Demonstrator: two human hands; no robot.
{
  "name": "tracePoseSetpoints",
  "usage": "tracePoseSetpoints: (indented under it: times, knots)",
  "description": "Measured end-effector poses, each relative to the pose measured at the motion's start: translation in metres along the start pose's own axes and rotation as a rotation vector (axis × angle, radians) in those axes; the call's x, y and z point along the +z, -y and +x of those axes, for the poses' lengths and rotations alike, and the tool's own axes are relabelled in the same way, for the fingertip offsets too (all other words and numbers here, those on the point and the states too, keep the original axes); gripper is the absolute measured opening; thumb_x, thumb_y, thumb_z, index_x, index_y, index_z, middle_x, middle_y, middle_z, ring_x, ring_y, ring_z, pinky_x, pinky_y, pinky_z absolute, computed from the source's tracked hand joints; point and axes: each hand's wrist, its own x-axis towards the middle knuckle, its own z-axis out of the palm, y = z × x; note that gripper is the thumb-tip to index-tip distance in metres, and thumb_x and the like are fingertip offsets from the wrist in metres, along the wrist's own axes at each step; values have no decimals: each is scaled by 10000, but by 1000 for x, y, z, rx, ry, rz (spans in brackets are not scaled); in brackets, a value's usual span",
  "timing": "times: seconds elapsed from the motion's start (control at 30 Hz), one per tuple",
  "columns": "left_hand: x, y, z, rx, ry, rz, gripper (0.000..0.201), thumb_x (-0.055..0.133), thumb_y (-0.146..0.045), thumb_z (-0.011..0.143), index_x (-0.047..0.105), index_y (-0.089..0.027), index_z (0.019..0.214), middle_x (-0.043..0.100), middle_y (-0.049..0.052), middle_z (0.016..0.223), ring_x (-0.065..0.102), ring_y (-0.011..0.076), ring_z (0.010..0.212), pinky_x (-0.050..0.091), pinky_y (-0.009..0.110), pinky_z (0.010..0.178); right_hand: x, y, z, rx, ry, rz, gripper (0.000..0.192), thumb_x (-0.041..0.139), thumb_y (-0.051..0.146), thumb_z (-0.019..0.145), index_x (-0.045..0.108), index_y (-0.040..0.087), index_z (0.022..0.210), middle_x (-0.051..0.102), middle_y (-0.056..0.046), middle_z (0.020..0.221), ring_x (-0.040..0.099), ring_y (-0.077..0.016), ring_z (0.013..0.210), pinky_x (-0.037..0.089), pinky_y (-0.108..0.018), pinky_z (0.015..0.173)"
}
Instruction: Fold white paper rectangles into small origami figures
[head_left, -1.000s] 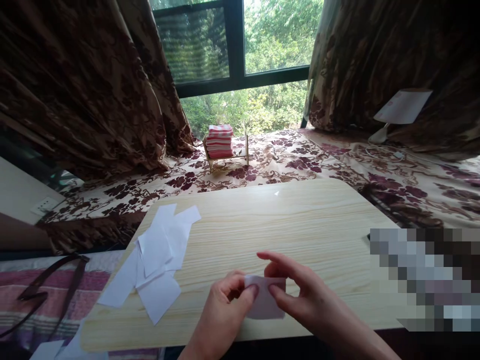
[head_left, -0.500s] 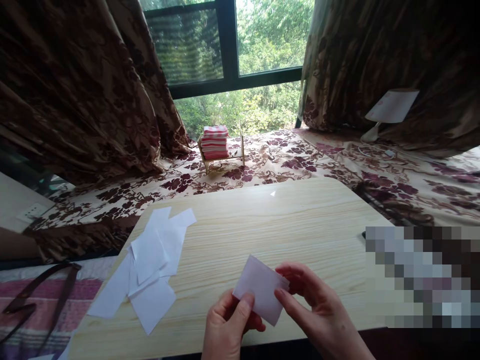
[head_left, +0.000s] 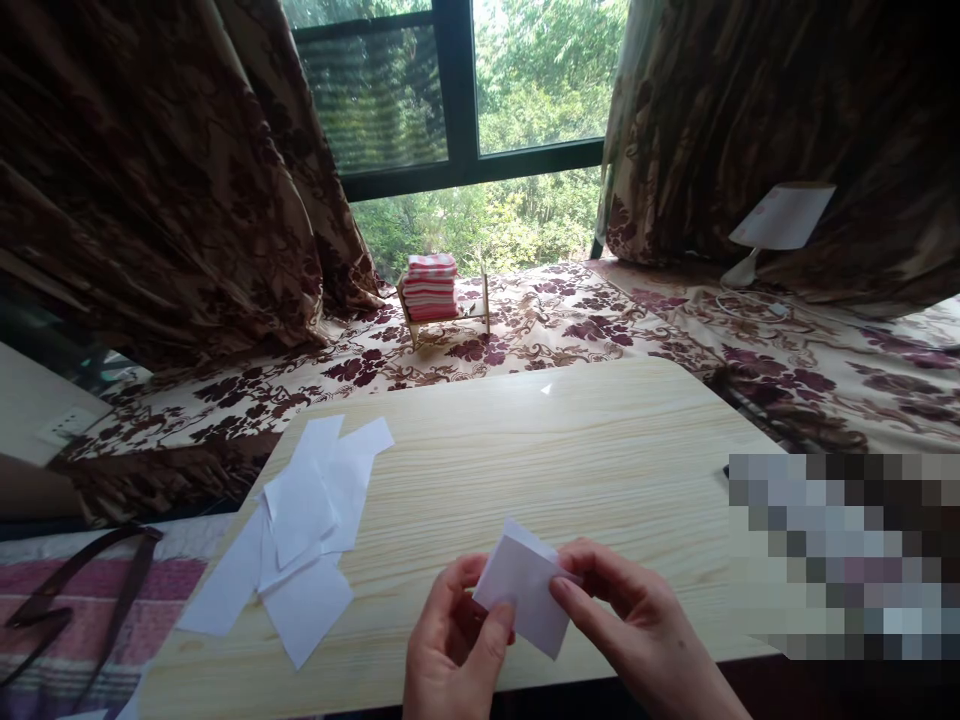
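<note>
A small folded piece of white paper [head_left: 525, 585] is held up above the near edge of the wooden table [head_left: 465, 480]. My left hand [head_left: 461, 635] pinches its lower left side, the thumb on the front and the fingers behind. On its right side, my right hand [head_left: 622, 605] grips it between thumb and fingers. The paper's layers part slightly along the top edge. Several loose sheets of white paper [head_left: 304, 510] overlap on the table's left side, apart from both hands.
A tiny white paper scrap [head_left: 546, 389] lies near the table's far edge. Beyond stands a small rack [head_left: 486, 305] with folded pink-striped cloths [head_left: 431, 288]. A lamp [head_left: 784, 217] is at the right back. A dark strap [head_left: 124, 590] lies at left. Pixelation covers the right edge.
The folded paper has shifted slightly right and down, and its top layers now show apart. My left fingers have moved up behind its left side. The loose sheets stay put.
</note>
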Motion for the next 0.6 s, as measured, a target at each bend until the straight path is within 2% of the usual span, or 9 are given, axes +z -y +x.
tracePoseSetpoints:
  times: [0.07, 0.13, 0.2, 0.33, 0.47, 0.6]
  knots:
    - [-3, 2, 1, 121, -3, 42, 360, 753, -443, 722, 681, -192, 970, 675, 32, 789, 622, 155, 701, 504, 221, 663, 0, -1, 0, 5, 24, -17, 228, 566, 394, 884, 644, 208, 779, 638, -18, 760, 599, -167, 720, 480, -250, 660]
    - [-4, 3, 2, 210, 42, 84, 253, 731, -417, 752, 689, -188, 851, 670, 47, 857, 624, 167, 767, 498, 211, 681, -1, -1, -1, 3, 58, -31, 231, 558, 397, 890, 642, 205, 793, 634, -20, 760, 596, -167, 722, 481, -249, 660]
    - [-5, 2, 3, 259, 101, 114, 210, 702, -393, 786, 685, -184, 771, 659, 48, 849, 619, 171, 780, 492, 207, 676, 0, -1, -2, 7, 36, -29, 226, 568, 404, 883, 639, 207, 798, 629, -18, 754, 591, -166, 713, 482, -245, 648]
    - [-4, 1, 3, 297, 152, 152, 191, 659, -348, 833, 669, -183, 737, 648, 34, 780, 613, 164, 753, 485, 206, 684, 2, 2, -2, 1, -62, -20, 224, 594, 417, 866, 627, 214, 775, 622, -10, 739, 576, -160, 691, 475, -237, 627]
    - [-3, 3, 0, 299, 141, 160, 186, 670, -339, 826, 662, -185, 722, 650, 23, 754, 618, 155, 728, 481, 196, 670, 1, 2, -2, -76, -61, -55, 187, 593, 371, 877, 625, 219, 773, 621, -5, 740, 582, -152, 690, 479, -233, 640]
    - [-1, 3, -3, 284, 106, 152, 230, 691, -373, 805, 649, -182, 685, 671, 30, 743, 623, 150, 693, 479, 188, 638, 3, 2, -2, -124, -114, -60, 167, 606, 348, 870, 638, 220, 766, 628, -9, 741, 593, -152, 691, 482, -223, 620]
